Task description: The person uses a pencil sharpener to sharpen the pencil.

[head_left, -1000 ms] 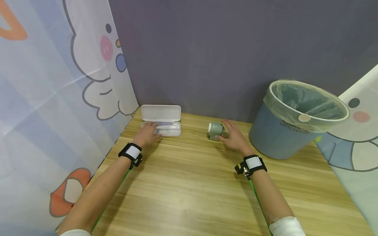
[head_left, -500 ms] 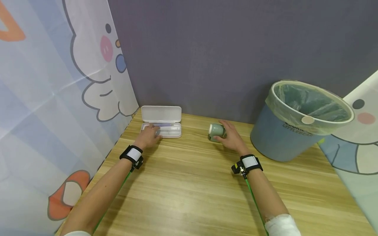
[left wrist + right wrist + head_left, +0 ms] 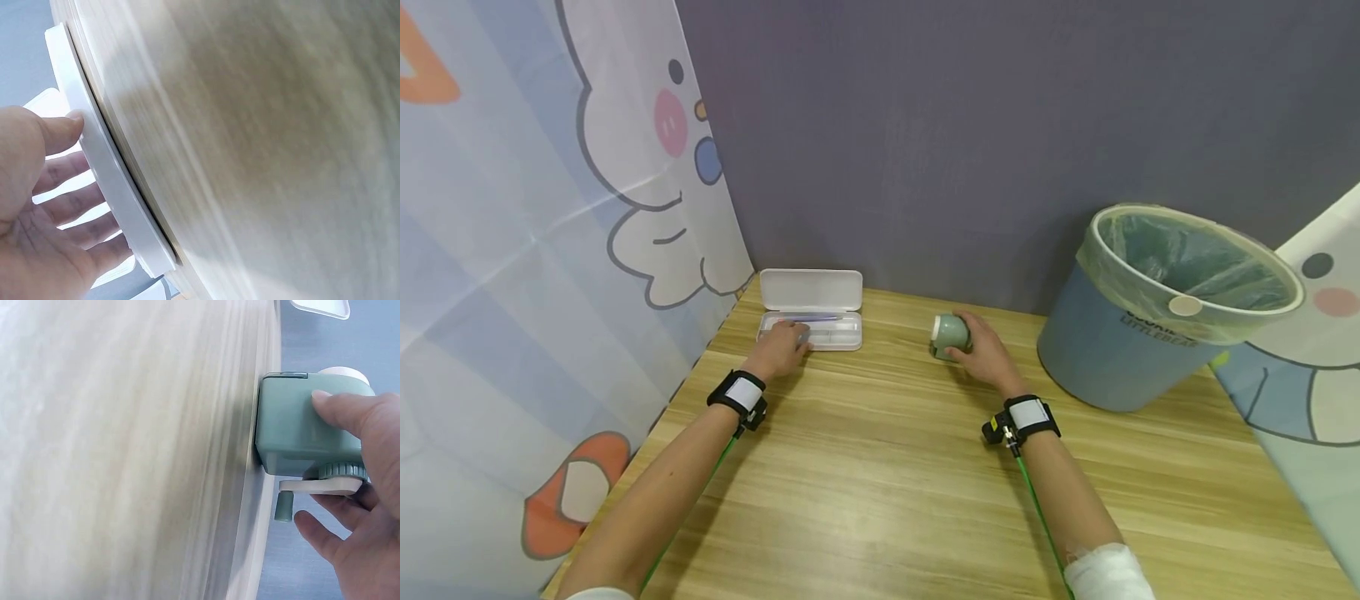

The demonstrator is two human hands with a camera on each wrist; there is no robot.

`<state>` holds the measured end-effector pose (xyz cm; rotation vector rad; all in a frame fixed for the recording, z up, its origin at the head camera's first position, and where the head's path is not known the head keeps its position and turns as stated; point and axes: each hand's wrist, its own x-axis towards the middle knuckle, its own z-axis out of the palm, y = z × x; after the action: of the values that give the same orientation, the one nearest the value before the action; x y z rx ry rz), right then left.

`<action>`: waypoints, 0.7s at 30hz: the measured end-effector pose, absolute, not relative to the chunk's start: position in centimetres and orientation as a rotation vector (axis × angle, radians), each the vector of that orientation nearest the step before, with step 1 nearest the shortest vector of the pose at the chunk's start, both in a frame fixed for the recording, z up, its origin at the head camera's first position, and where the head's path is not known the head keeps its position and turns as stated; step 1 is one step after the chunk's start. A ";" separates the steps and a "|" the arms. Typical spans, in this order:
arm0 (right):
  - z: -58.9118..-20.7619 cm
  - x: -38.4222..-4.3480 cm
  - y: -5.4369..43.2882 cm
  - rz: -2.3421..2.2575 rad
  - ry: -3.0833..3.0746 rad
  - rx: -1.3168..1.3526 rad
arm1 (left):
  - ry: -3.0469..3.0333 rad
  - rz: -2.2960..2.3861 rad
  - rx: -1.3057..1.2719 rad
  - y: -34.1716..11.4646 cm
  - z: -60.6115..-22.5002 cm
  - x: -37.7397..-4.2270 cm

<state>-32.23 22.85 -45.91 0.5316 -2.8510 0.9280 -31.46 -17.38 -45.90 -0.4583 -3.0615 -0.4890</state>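
Note:
A white pencil case [image 3: 846,338] lies with its lid [image 3: 811,290] raised at the back left of the table. Inside, along the back, sits a slim purple pencil [image 3: 816,317]. My left hand [image 3: 773,350] reaches over the case's left part; in the left wrist view its thumb [image 3: 62,132] is at the front wall and the fairly straight fingers extend behind it, their tips hidden. Farther right, my right hand [image 3: 991,353] grips a green crank pencil sharpener [image 3: 952,332] standing on the table. In the right wrist view the thumb presses its body, while other fingers pass behind the crank [image 3: 322,486].
A blue bin [image 3: 1097,342] with a clear liner stands at the right, close to the right hand. A dark grey wall [image 3: 880,150] rises behind the wooden table [image 3: 850,483]. A cartoon-printed curtain [image 3: 550,275] borders the left side.
My right hand has moved slightly left and closed round the pencil sharpener. The left hand has stayed over the pencil case with only small finger movement.

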 end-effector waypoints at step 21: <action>-46.0 -31.5 23.3 0.956 -2.851 0.546 | -3.050 -0.502 -0.538 -17.4 -46.1 -30.8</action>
<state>-31.49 23.26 -45.95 0.5456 -2.8510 0.9559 -30.78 -17.36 -46.13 -0.5382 -3.0504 -0.5022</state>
